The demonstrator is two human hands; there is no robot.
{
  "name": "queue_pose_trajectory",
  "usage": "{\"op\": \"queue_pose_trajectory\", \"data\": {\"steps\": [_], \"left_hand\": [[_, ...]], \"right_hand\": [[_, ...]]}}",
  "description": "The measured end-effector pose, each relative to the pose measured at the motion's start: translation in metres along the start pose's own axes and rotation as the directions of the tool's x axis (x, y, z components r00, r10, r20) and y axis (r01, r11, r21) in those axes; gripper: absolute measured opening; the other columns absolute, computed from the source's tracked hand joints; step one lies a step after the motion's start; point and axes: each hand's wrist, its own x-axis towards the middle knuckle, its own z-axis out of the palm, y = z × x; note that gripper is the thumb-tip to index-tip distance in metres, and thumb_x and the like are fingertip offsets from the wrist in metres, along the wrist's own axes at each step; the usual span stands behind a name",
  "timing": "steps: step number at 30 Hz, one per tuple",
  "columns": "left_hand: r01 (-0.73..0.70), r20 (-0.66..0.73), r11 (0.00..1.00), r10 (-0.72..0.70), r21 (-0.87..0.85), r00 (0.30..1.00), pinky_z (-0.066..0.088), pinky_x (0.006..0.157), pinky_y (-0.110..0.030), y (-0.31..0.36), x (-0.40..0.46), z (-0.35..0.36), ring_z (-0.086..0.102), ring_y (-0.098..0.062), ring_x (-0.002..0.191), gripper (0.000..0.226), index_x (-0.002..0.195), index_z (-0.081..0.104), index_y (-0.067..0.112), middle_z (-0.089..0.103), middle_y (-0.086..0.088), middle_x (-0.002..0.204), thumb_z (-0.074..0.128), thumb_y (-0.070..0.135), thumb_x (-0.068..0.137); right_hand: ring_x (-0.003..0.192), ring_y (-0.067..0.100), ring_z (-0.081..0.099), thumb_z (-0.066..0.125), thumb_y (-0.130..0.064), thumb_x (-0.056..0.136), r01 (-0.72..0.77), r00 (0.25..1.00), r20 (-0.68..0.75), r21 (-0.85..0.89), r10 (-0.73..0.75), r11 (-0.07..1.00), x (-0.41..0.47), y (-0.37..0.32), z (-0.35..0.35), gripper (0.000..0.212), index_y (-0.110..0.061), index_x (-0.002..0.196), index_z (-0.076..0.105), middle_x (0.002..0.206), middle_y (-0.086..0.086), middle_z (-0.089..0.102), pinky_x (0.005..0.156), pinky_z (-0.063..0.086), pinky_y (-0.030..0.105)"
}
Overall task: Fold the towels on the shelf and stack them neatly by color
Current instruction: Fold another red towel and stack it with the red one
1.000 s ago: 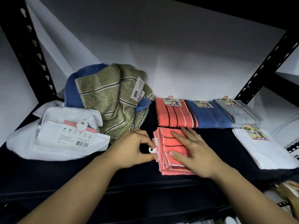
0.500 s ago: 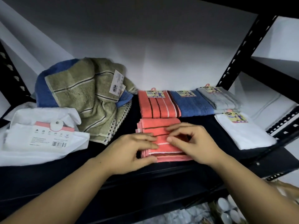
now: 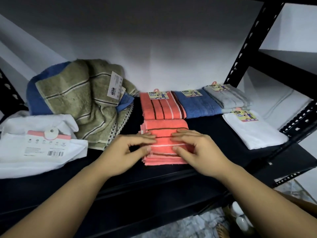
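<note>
I am partway done. My left hand (image 3: 130, 148) and my right hand (image 3: 197, 148) both rest on the folded pink towel (image 3: 164, 134) at the front of the shelf (image 3: 214, 134). My fingers are bent and pinch its sides, as if to pick it up. Just behind it lies another pink towel (image 3: 161, 109), so I think this one goes on top of that. Next to that one are a folded blue towel (image 3: 197, 105), a gray towel (image 3: 228, 98) and a white towel (image 3: 253, 131). Those look neat. On the left, a green towel (image 3: 82, 100) lies bunched up over a dark blue towel (image 3: 37, 100). A big white towel (image 3: 42, 152) is messy too. Those still need folding. I see no boxes or baskets, only the shelf.
</note>
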Motion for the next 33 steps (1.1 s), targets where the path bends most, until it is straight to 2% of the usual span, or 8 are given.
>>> {"op": "queue_pose_trajectory", "data": {"steps": [5,10,12,16,21,25,28,33], "left_hand": [[0.079,-0.188,0.997,-0.083,-0.026,0.979,0.049,0.109,-0.043,-0.007,0.002,-0.002,0.067,-0.007,0.117,0.031,0.108,0.08,0.025,0.076,0.014,0.115,0.058,0.012,0.09],[0.065,-0.205,0.994,-0.045,0.089,0.978,0.046,0.111,-0.035,-0.006,0.003,-0.003,0.064,-0.005,0.12,0.053,0.114,0.076,0.02,0.072,0.009,0.12,0.048,-0.007,0.079],[0.05,-0.149,0.992,-0.032,0.118,0.988,0.037,0.118,-0.03,-0.004,0.003,-0.004,0.054,-0.003,0.133,0.061,0.122,0.073,0.021,0.065,0.009,0.134,0.047,-0.009,0.077],[-0.028,0.07,0.957,0.008,0.288,0.997,0.015,0.124,-0.019,-0.001,0.0,0.0,0.023,0.001,0.152,0.061,0.137,0.064,0.034,0.044,0.014,0.157,0.059,0.005,0.083],[-0.068,0.148,0.948,0.022,0.312,0.989,0.009,0.128,-0.034,0.005,0.0,0.001,0.01,0.002,0.154,0.055,0.131,0.065,0.039,0.034,0.019,0.162,0.06,0.034,0.076],[-0.034,0.158,0.989,0.011,0.146,0.987,0.023,0.126,-0.045,0.011,0.003,-0.003,0.03,0.003,0.149,0.045,0.124,0.069,0.036,0.056,0.02,0.146,0.078,0.025,0.082],[0.013,0.176,0.999,-0.021,0.044,0.984,0.031,0.122,-0.035,0.017,0.005,-0.009,0.044,0.001,0.141,0.051,0.128,0.069,0.037,0.063,0.014,0.139,0.085,0.023,0.082],[0.027,0.022,0.99,-0.024,-0.138,0.999,0.055,0.097,-0.039,0.034,0.017,-0.004,0.071,-0.018,0.102,0.025,0.107,0.078,0.02,0.074,0.0,0.105,0.082,0.025,0.084]], "right_hand": [[0.13,0.001,0.054,0.072,-0.029,0.094,0.073,0.997,-0.013,0.076,-0.072,0.994,0.007,-0.059,0.027,0.037,-0.022,0.13,0.071,0.135,-0.012,0.066,0.114,0.04,0.025],[0.153,0.003,0.022,0.053,-0.077,0.087,0.057,0.978,0.207,-0.193,-0.016,0.98,-0.006,-0.069,0.05,0.089,-0.027,0.159,0.038,0.167,-0.013,0.028,0.125,0.01,0.021],[0.152,0.001,0.023,0.06,-0.081,0.08,0.082,0.975,0.218,-0.211,-0.034,0.974,-0.014,-0.064,0.049,0.096,-0.03,0.158,0.038,0.165,-0.018,0.029,0.124,0.013,0.022],[0.134,-0.003,0.048,0.083,-0.048,0.079,0.111,0.989,0.107,-0.076,-0.102,0.991,-0.031,-0.049,0.041,0.064,-0.032,0.138,0.064,0.145,-0.023,0.056,0.112,0.042,0.029],[0.119,-0.002,0.064,0.08,-0.013,0.087,0.013,1.0,-0.008,0.22,-0.012,0.975,-0.037,-0.04,0.022,0.038,-0.023,0.123,0.076,0.123,-0.019,0.072,0.102,0.05,0.022],[0.119,0.005,0.067,0.076,-0.007,0.092,-0.091,0.995,0.015,0.439,0.094,0.894,-0.037,-0.04,0.004,0.032,-0.02,0.122,0.076,0.121,-0.016,0.074,0.104,0.05,0.024],[0.114,0.015,0.071,0.072,-0.002,0.093,-0.118,0.988,-0.016,0.567,0.154,0.815,-0.03,-0.036,-0.015,0.028,-0.017,0.116,0.076,0.117,-0.005,0.077,0.1,0.052,0.026],[0.112,0.029,0.073,0.067,-0.012,0.091,-0.148,0.959,-0.053,0.746,0.28,0.649,-0.014,-0.028,-0.04,0.031,-0.008,0.122,0.07,0.117,0.008,0.077,0.101,0.057,0.045]]}}
